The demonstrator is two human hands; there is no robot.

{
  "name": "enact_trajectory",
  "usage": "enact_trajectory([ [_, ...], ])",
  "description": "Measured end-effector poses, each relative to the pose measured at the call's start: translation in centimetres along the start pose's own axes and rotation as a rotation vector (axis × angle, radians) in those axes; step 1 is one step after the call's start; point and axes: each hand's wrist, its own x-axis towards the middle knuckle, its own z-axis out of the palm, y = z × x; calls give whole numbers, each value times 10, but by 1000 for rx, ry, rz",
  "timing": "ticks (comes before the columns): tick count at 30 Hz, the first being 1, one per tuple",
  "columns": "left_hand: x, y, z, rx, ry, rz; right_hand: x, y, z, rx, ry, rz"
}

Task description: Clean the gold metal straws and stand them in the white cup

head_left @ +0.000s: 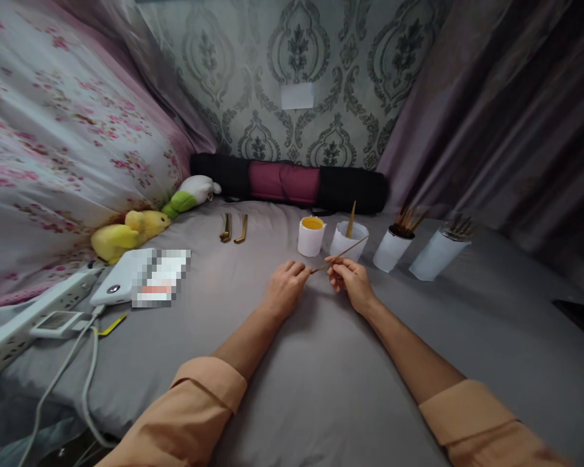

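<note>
Both of my hands rest on a grey bedsheet [321, 363] in the middle of the view. My right hand [353, 280] pinches a thin golden stick [343, 253] that slants up to the right. My left hand [287, 285] is closed, its fingertips at the stick's lower left end. Just beyond the hands stand a white cup with yellow filling [311, 236] and a second white cup [349, 239] with one stick upright in it.
Two more white cups with several sticks [394, 245] [440, 250] stand to the right. Golden utensils [233, 228] lie at the back left. A dark roll [289, 181] lies against the wall. Yellow plush toys [126, 233], a power bank [119, 282] and a power strip [34, 311] lie left.
</note>
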Motion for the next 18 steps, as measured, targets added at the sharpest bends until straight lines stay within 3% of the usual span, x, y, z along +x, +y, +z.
enact_trajectory([
  [18,0,0,0,-26,-27,4,3,5,-3,29,-2,16],
])
